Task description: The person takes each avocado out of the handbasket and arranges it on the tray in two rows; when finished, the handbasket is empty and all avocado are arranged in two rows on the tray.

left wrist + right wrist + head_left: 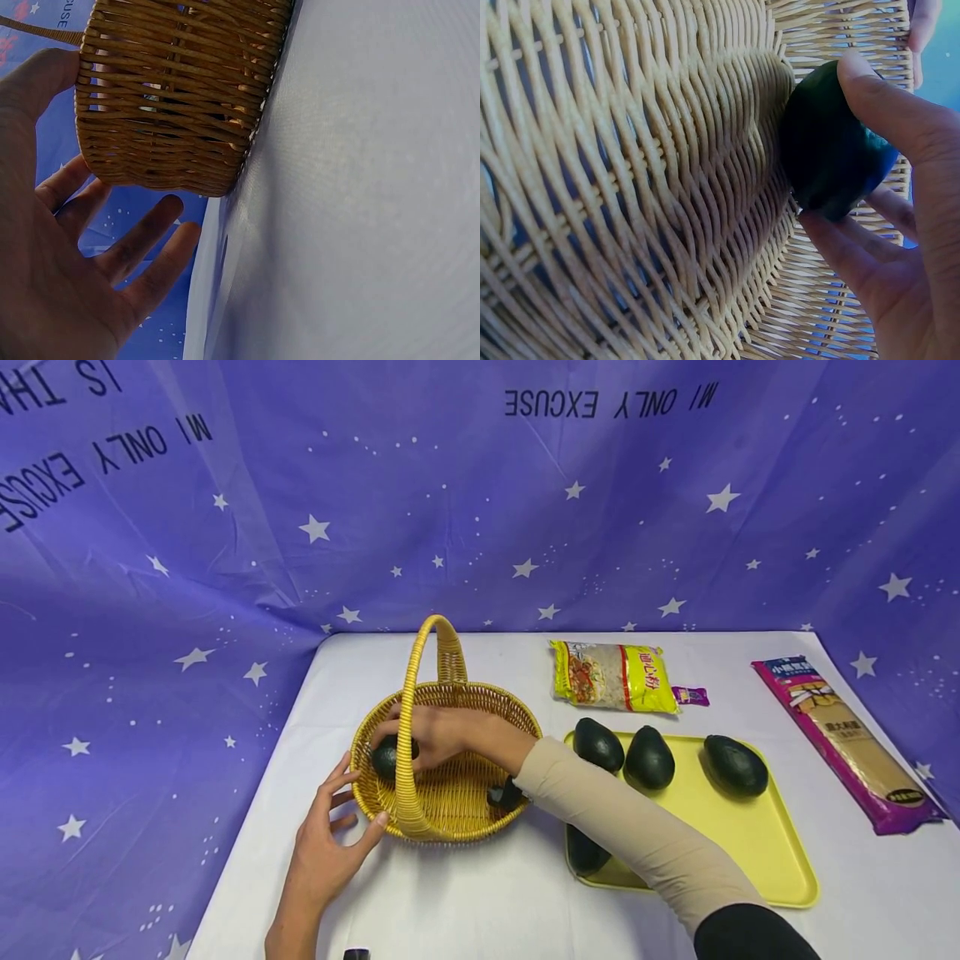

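Note:
Inside the yellow wicker basket [465,839], my right hand [438,735] holds a dark green avocado [829,142] near the left wall. Its thumb lies on one side of the fruit and its fingers on the other, as the right wrist view shows. My left hand [326,843] touches the basket's near left side from outside, thumb at the rim and fingers spread; two of those fingers stand off the wicker in the left wrist view. A yellow tray [727,835] to the right bears several avocados [650,758], partly covered by my right sleeve.
Behind the tray lie a yellow pasta bag [615,677] and a small purple packet [691,696]. A long purple pasta pack [847,743] lies at the far right. The basket's tall handle [408,735] arches over my right hand. A dark object [506,795] shows under my right wrist.

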The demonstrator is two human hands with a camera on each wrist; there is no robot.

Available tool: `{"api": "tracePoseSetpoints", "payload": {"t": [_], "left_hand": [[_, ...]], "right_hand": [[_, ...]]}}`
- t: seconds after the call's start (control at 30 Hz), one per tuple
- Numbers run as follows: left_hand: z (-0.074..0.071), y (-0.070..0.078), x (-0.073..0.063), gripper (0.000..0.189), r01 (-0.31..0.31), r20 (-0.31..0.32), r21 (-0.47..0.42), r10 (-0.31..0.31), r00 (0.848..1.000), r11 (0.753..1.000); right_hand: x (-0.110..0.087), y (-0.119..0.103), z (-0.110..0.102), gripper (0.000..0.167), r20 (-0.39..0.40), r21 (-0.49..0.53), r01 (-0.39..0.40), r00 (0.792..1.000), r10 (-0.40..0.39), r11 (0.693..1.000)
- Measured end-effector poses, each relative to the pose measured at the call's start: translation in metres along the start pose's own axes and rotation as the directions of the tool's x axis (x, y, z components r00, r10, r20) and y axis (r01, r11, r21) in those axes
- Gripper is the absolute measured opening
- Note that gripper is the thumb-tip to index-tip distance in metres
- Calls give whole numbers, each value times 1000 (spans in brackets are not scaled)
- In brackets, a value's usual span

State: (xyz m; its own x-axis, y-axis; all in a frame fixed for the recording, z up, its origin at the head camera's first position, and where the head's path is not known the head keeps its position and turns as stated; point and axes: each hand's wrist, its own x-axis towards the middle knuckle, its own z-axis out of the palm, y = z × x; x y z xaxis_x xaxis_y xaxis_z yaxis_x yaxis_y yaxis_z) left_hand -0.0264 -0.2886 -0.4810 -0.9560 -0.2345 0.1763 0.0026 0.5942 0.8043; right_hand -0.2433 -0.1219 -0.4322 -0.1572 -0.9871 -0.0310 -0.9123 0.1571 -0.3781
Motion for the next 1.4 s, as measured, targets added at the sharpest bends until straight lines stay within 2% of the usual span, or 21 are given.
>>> {"api": "tracePoseSetpoints", "payload": {"t": [0.43,0.63,0.87,1.13,1.4], "left_hand": [[-1,0,0,70,-7,4,-6,7,1000,1000],[-1,0,0,70,-3,10,-11,4,1000,1000],[-1,0,0,70,-7,5,-16,7,1000,1000],[-1,1,0,70,-5,3,-7,5,1000,1000],[-1,2,-1,70,2,6,-8,-2,1000,1000]], "right_hand": [[1,-2,0,63,17,-40,19,1000,-18,999],[0,-2,0,63,9,-38,51,999,-50,998],[-2,0,-4,60,-10,-23,126,992,-126,992],[-7,-1,-12,64,37,-20,73,997,-72,997],[-19,-7,-25,65,27,-24,45,999,-45,999]]}}
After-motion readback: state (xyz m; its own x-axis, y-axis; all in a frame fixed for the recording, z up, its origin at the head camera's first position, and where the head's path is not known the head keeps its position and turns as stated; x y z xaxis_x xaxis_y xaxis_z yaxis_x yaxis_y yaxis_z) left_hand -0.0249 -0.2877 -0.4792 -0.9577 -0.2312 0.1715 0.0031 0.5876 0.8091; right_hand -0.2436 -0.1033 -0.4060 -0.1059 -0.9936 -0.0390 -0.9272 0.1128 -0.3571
